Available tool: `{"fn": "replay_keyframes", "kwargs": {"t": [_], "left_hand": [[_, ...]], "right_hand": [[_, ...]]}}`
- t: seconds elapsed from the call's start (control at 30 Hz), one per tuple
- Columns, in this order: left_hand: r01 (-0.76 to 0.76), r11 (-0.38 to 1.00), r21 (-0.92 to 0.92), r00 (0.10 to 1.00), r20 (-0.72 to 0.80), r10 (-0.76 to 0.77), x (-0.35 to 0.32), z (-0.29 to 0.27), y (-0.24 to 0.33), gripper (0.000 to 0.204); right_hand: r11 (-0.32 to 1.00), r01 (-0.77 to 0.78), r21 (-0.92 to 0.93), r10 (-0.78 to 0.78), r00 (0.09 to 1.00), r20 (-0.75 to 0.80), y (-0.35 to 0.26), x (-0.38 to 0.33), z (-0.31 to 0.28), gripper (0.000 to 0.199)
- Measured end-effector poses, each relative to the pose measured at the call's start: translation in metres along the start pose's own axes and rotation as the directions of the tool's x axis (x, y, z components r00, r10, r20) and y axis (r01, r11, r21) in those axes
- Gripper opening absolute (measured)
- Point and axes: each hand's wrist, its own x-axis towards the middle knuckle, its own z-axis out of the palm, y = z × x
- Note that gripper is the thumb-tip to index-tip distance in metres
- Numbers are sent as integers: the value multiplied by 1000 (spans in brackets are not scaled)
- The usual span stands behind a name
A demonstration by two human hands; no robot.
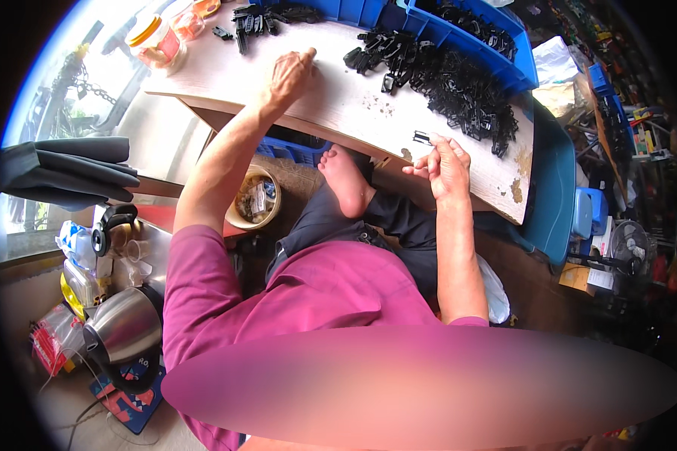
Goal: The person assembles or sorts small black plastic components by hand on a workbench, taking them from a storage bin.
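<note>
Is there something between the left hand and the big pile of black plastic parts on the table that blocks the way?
Nothing visible blocks it. The left hand rests on the table, and only bare tabletop lies between it and the pile of black plastic parts. The right hand holds one black part at the near table edge, off that path.

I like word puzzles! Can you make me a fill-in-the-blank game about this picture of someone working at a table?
1. The right hand holds a small ____ plastic clip near the table edge.
2. The big pile of clips spills from a ____ bin.
3. The left hand rests on the ____.
4. Near the left elbow stands a shiny metal ____.

Missing words: black; blue; table; kettle
</note>
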Motion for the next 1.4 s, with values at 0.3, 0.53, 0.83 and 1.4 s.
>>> {"fn": "replay_keyframes", "kwargs": {"t": [0.3, 0.53, 0.83, 1.4], "left_hand": [[-96, 972, -216, 995, 4, 99, -22, -6, 57, 26], [-102, 965, -241, 982, 133, 137, -30, -22, 69, 36], [-198, 939, -280, 950, 183, 255, -36, -24, 68, 32], [-92, 875, -474, 991, -127, 35, -60, -12, 70, 27]], "right_hand": [[1000, -11, 12, 10, 1000, 28, 0, 1, -7, 15], [1000, -22, 9, 23, 999, -40, -5, -4, 0, 16], [999, -10, 45, 11, 1000, -23, 0, -3, -5, 14], [998, 24, 52, -24, 1000, -11, -2, 2, -10, 16]]}}
